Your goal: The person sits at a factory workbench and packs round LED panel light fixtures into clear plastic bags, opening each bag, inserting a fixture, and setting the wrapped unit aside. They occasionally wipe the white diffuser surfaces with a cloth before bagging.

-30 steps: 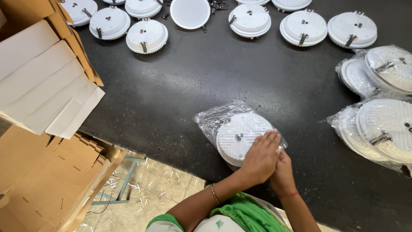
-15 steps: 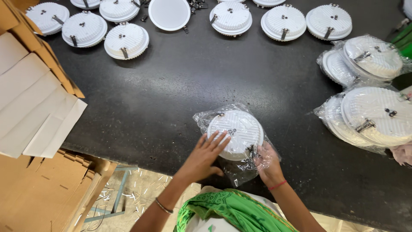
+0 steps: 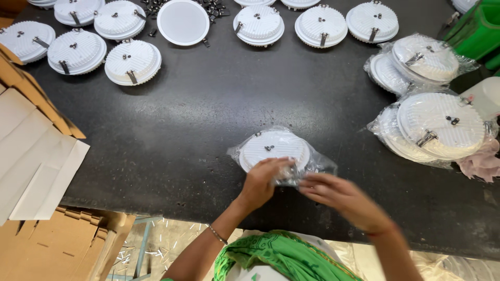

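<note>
A round white light fitting (image 3: 274, 148), ribbed on its upturned back with small dark screws at the centre, lies flat inside a clear plastic bag (image 3: 312, 165) near the near edge of the black table (image 3: 208, 119). Being round, it has no long axis; the bag's loose end trails right and near. The left hand (image 3: 262, 181) pinches that bag's near edge, and the right hand (image 3: 341, 196) grips the crumpled end just beside it

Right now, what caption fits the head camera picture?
Both hands grip a clear bag around a round white lamp on a black table.
</note>
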